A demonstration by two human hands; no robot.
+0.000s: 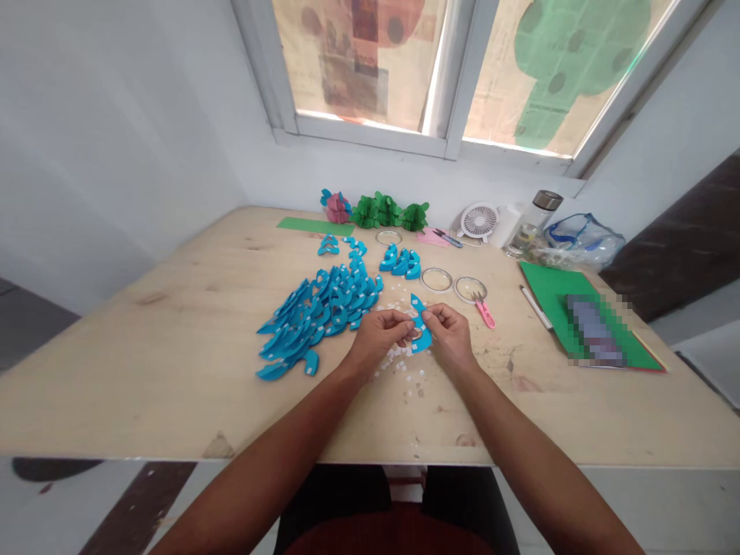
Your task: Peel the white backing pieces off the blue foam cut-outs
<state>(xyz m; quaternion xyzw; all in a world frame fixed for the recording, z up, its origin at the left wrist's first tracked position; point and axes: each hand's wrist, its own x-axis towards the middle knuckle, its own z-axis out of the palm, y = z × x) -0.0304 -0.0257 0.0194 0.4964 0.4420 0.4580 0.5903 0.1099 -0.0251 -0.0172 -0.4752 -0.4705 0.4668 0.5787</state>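
Note:
Over the middle of the table, a curved blue paper cutout (420, 344) with small white squares on it is held between my two hands. My right hand (449, 333) pinches its right edge with thumb and forefinger. From the other side my left hand (381, 334) closes thumb and fingers at the cutout's inner curve; its exact fingertip contact is partly hidden. Below and around the hands lie tiny white scraps (408, 377). Left of my left hand spreads a large heap of similar blue cutouts (329, 304), many bearing white squares.
Behind the hands are stacked blue pieces (400, 264) and tape rolls (436, 280). Pink-handled snips (486, 312) lie to the right, near a white pen (536, 308) and green sheets (555, 277). Green paper shapes (387, 211), a small fan (479, 222) and a bottle (533, 225) line the back.

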